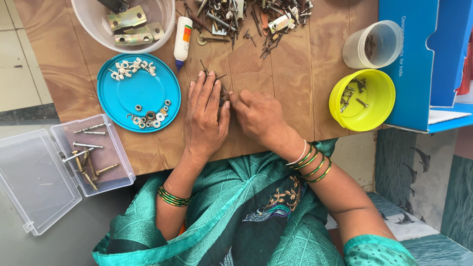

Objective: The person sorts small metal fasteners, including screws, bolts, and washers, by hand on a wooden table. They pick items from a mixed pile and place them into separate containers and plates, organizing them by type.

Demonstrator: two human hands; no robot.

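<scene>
My left hand (204, 116) lies flat on the brown table (300, 74), fingers stretched over a small heap of dark nails (215, 77). My right hand (256, 116) sits just to its right, fingers curled, pinching at small dark pieces by the left thumb; what it grips is hidden. Both wrists wear green bangles.
A blue plate (143, 96) with white clips and washers lies left. Behind it stand a white tub of brass hinges (129, 22) and a glue bottle (183, 39). Mixed hardware (246, 15) is piled at the back. Right: a clear cup (373, 44), yellow bowl (367, 111), blue box (419, 64). An open clear case of bolts (88, 155) sits front left.
</scene>
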